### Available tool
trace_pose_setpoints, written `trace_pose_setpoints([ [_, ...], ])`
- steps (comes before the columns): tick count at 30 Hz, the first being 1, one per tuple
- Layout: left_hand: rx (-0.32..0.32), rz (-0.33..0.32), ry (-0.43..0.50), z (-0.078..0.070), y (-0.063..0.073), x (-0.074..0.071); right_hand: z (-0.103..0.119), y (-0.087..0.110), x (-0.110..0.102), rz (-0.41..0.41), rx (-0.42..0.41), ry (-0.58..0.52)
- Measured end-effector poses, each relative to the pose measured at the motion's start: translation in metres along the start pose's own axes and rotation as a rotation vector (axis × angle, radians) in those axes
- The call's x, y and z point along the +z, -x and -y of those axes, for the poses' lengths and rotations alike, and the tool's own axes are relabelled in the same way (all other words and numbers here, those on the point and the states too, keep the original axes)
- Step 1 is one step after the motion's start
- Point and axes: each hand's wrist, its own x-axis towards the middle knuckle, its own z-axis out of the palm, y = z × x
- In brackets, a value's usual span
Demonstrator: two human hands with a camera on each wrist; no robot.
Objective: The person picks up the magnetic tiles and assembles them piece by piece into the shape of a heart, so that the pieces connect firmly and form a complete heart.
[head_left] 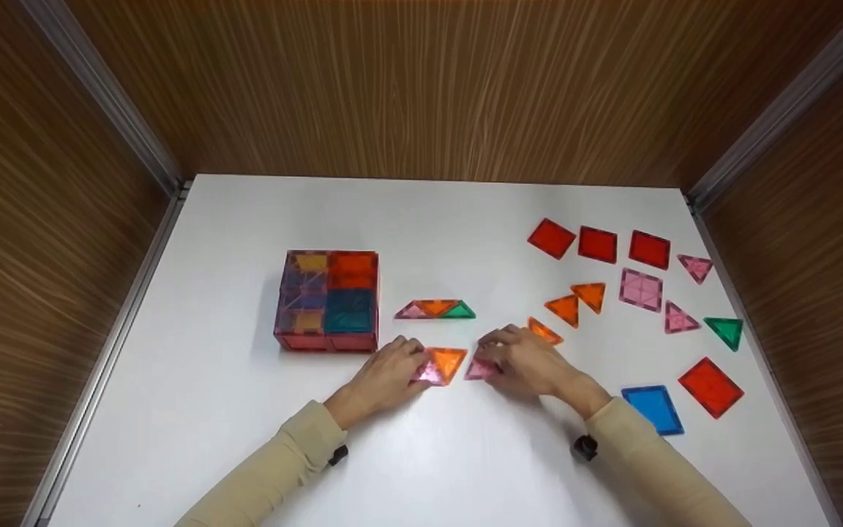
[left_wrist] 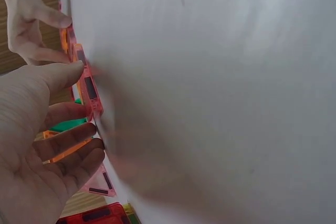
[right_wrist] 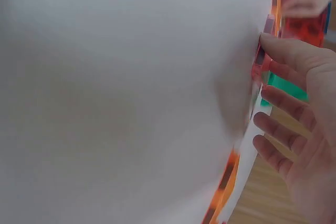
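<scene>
With thumb and forefinger my left hand (head_left: 386, 373) grips a translucent pink triangle tile (head_left: 431, 371) lying on the white table. An orange triangle tile (head_left: 449, 360) sits against its right side, pointing down. Across a small gap, my right hand (head_left: 527, 364) pinches another pink triangle tile (head_left: 477, 369), partly hidden by the fingers. In the right wrist view its thumb and forefinger hold that pink tile (right_wrist: 260, 56), the other fingers spread loosely. Just behind both hands lies a flat row of joined triangles: pink (head_left: 410, 312), orange (head_left: 437, 307) and green (head_left: 461, 311).
A box built of coloured square tiles (head_left: 352, 269) stands left of the row. To the right lie loose orange triangles (head_left: 563, 310), red squares (head_left: 598, 244), a pink square (head_left: 641, 290), a green triangle (head_left: 727, 331) and a blue square (head_left: 654, 408). Wood-grain panels (head_left: 421, 88) enclose the table.
</scene>
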Motion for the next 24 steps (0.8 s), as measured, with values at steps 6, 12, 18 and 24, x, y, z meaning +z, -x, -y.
trace_pose_setpoints([
  [6,0.000,-0.010,-0.012,0.000,-0.002,0.001,0.017,-0.005,0.008,0.024,0.013,-0.027],
  [12,-0.019,0.000,0.005,-0.002,-0.004,-0.001,0.019,-0.007,0.009,0.004,0.082,-0.010],
  [18,-0.051,0.065,0.028,-0.003,-0.011,-0.003,0.023,-0.015,0.012,0.014,0.105,-0.003],
  [24,-0.079,0.057,0.124,-0.004,-0.012,-0.003,0.024,-0.019,0.012,-0.006,0.142,-0.068],
])
